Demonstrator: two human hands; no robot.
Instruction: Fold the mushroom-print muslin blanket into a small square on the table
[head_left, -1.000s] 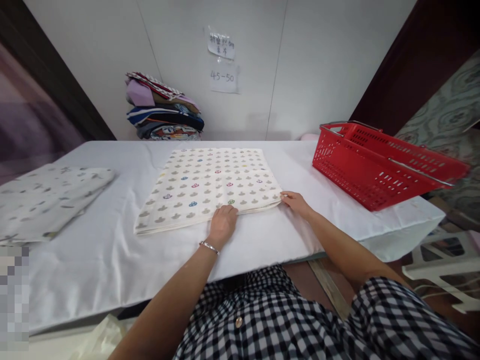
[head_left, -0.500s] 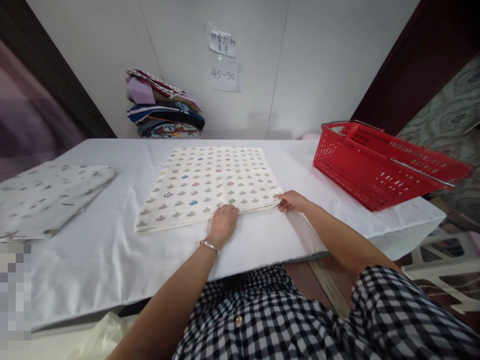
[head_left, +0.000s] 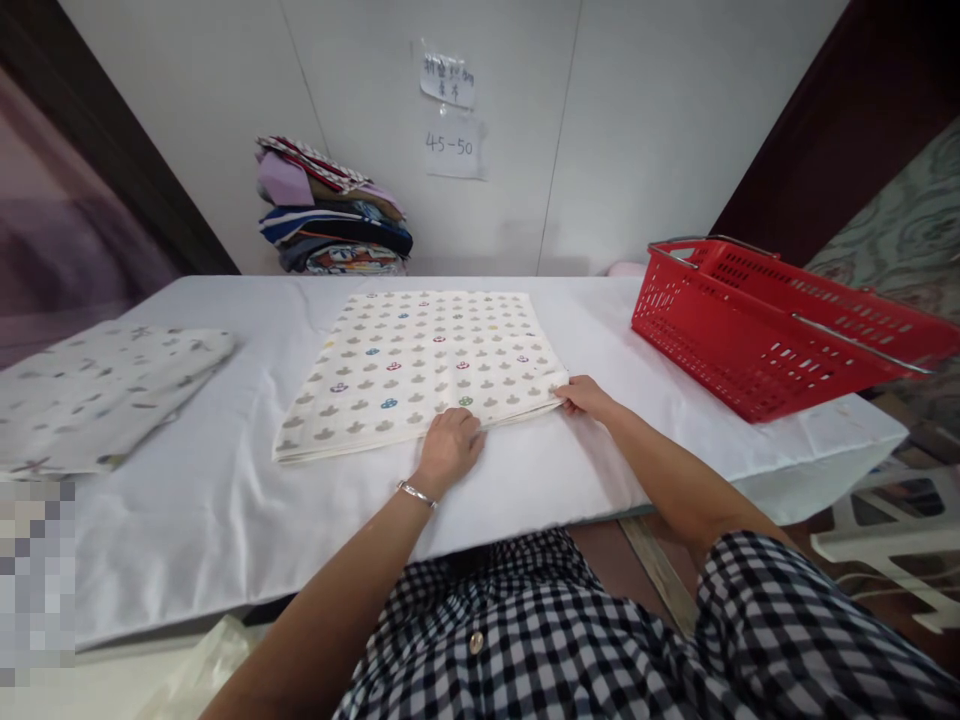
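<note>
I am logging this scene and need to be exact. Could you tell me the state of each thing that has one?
patterned cloth: folded, flat on the table.
left hand: fingers curled on the cloth's near edge.
right hand: at the cloth's near right corner.
red basket: tilted at the table's right end, handles down.
speckled cloth: folded, at left.
stack of fabrics: piled against the wall.

Folded cream cloth (head_left: pixel 420 370) with rows of small grey and coloured motifs, lying flat and square on the white table, layered edges along the near side.
</note>
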